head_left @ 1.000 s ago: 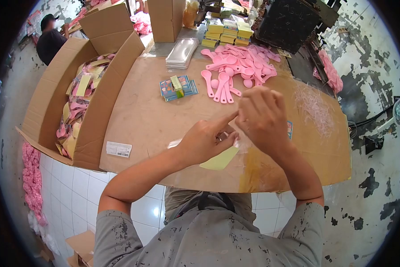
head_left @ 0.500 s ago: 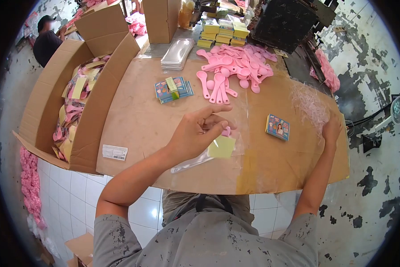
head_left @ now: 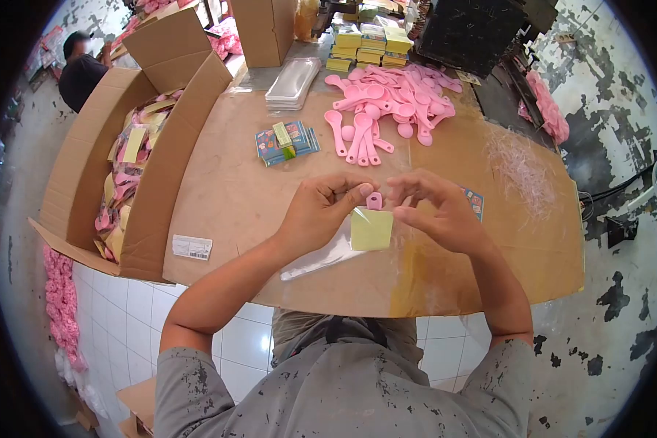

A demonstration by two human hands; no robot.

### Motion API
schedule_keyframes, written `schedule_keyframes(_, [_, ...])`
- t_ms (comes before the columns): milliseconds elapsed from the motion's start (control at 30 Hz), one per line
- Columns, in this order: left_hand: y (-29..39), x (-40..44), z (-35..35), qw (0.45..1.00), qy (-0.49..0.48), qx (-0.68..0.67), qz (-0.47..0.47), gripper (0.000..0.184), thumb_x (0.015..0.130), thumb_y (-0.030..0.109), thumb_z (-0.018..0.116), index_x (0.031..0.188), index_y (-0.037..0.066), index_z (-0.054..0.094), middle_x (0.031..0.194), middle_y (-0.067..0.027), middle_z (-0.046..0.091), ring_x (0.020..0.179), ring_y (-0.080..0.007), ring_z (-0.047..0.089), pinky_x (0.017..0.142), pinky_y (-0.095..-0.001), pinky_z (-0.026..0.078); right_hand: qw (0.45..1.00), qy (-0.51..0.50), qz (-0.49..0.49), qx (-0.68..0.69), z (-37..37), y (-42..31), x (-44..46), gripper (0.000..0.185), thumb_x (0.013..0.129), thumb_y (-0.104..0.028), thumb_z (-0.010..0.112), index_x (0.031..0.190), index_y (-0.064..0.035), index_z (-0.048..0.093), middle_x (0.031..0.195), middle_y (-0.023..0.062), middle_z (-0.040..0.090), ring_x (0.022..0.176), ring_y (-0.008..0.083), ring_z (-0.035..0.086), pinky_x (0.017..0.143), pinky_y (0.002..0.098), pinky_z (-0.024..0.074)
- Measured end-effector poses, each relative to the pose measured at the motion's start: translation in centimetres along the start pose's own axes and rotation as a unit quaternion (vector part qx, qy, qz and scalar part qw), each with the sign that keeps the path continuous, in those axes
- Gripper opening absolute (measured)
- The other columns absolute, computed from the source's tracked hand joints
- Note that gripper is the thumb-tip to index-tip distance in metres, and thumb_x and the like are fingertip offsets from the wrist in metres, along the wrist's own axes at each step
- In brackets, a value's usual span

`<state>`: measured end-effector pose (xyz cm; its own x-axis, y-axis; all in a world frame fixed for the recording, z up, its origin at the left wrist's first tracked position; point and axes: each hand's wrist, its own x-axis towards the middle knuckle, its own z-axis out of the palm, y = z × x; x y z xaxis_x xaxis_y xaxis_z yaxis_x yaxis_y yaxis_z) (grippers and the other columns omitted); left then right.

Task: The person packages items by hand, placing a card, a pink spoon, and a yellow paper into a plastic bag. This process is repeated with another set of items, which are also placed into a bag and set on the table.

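Observation:
My left hand (head_left: 327, 208) is closed in a pinch at the top of a clear plastic bag. In that bag are a yellow card (head_left: 371, 230) and a pink spoon, whose holed handle end (head_left: 374, 201) sticks up above the card. Close by on the right is my right hand (head_left: 439, 213), its fingers curved and thumb apart; no object shows clearly between them. More clear plastic bags (head_left: 321, 260) lie flat under my left wrist. A small blue printed card stack (head_left: 474, 203) is partly hidden behind my right hand.
Beyond my hands lies a heap of pink spoons (head_left: 394, 102). Blue card stacks (head_left: 286, 143), clear bags (head_left: 293, 86) and yellow card stacks (head_left: 368, 47) stand around it. An open carton (head_left: 142, 212) holds packed items at left. Thin clear strips (head_left: 522, 171) lie at right.
My right hand has moved left from the thin strips to beside the bag. My left hand stays pinched at the bag's top, and the yellow card now hangs straighter.

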<state>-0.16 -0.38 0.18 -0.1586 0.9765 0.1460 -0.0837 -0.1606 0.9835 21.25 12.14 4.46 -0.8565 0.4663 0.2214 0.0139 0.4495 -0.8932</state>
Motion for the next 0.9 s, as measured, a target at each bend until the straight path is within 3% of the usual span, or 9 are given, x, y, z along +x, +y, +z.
schedule_keyframes(133, [1.0, -0.1, -0.2, 1.0, -0.014, 0.004, 0.018, 0.029, 0.105, 0.013, 0.066, 0.127, -0.005, 0.069, 0.116, -0.0119, 0.075, 0.108, -0.0152, 0.07, 0.093, -0.03, 0.059, 0.985, -0.004, 0.075, 0.157, 0.9, 1.8, 1.0, 0.025, 0.098, -0.006, 0.072, 0.122, 0.0008, 0.069, 0.109, 0.0026, 0.07, 0.097, 0.009, 0.066, 0.084, 0.0254, 0.0533])
schedule_keyframes(433, [0.1, 0.0, -0.6, 0.997, -0.017, 0.046, 0.053, 0.027, 0.104, 0.007, 0.065, 0.13, -0.003, 0.068, 0.118, -0.0112, 0.075, 0.107, -0.014, 0.07, 0.092, -0.0289, 0.058, 0.986, 0.052, 0.085, 0.135, 0.3, 2.2, 0.5, 0.015, 0.098, -0.001, 0.07, 0.113, 0.0014, 0.072, 0.106, 0.0028, 0.07, 0.097, 0.0103, 0.067, 0.086, 0.0263, 0.0542])
schedule_keyframes(500, [0.5, 0.0, -0.7, 0.994, -0.012, 0.09, 0.053, 0.026, 0.104, 0.005, 0.064, 0.128, -0.002, 0.07, 0.116, -0.0108, 0.076, 0.106, -0.0134, 0.07, 0.091, -0.0282, 0.058, 0.981, 0.045, 0.042, 0.184, 0.0, 3.3, 0.5, 0.014, 0.097, 0.001, 0.07, 0.11, 0.0016, 0.073, 0.106, 0.0039, 0.07, 0.097, 0.0114, 0.067, 0.087, 0.0269, 0.054])
schedule_keyframes(600, [0.1, 0.2, -1.1, 0.979, -0.028, 0.154, 0.129, 0.022, 0.102, 0.003, 0.066, 0.121, 0.0, 0.075, 0.108, -0.01, 0.079, 0.099, -0.0118, 0.072, 0.087, -0.0283, 0.058, 0.981, 0.031, 0.001, 0.189, -0.3, 3.6, 0.5, 0.016, 0.095, 0.006, 0.069, 0.109, 0.0019, 0.075, 0.107, 0.0061, 0.07, 0.097, 0.0125, 0.067, 0.087, 0.0274, 0.0536])
schedule_keyframes(800, [-0.4, 0.3, -1.2, 0.985, -0.05, 0.121, 0.114, 0.022, 0.101, 0.002, 0.065, 0.121, -0.003, 0.074, 0.111, -0.0107, 0.078, 0.097, -0.0143, 0.073, 0.088, -0.0294, 0.058, 0.986, 0.01, -0.012, 0.164, -1.2, 4.1, 0.2, 0.02, 0.093, 0.006, 0.069, 0.11, 0.0021, 0.077, 0.11, 0.0082, 0.07, 0.096, 0.0133, 0.066, 0.083, 0.0276, 0.0538])
schedule_keyframes(900, [0.0, 0.3, -0.8, 0.996, -0.048, -0.066, 0.023, 0.023, 0.101, 0.003, 0.065, 0.122, -0.006, 0.072, 0.114, -0.0116, 0.077, 0.098, -0.0146, 0.073, 0.089, -0.0302, 0.059, 0.986, 0.008, 0.008, 0.169, -1.4, 4.1, 0.2, 0.017, 0.094, 0.003, 0.071, 0.11, 0.002, 0.078, 0.111, 0.0079, 0.07, 0.095, 0.0124, 0.066, 0.081, 0.0269, 0.0538])
